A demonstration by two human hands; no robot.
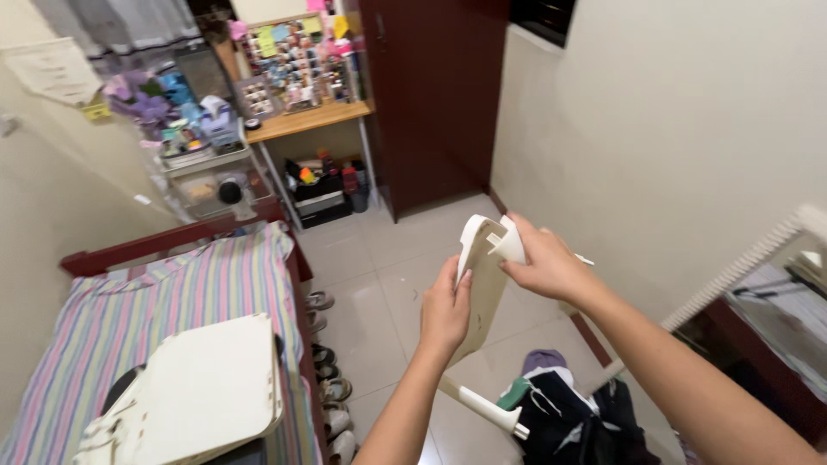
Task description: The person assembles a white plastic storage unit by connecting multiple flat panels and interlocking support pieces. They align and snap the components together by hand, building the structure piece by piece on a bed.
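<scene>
Above the pale tiled floor (379,275), between bed and wall, you hold up a cream-coloured, flat moulded plastic panel with a curved top (479,284). Your left hand (444,312) wraps its long left edge, fingers pressed to the face; your right hand (545,263) pinches the small white flared piece (510,246) at its top corner. It looks light and rigid, likely smooth enough to slide, so keep to the edges and rims rather than the flat face; thin tabs may snap if twisted. A second cream panel (207,392) lies on the striped bedsheet (172,301). Dark clothes (568,422) sit piled below.
</scene>
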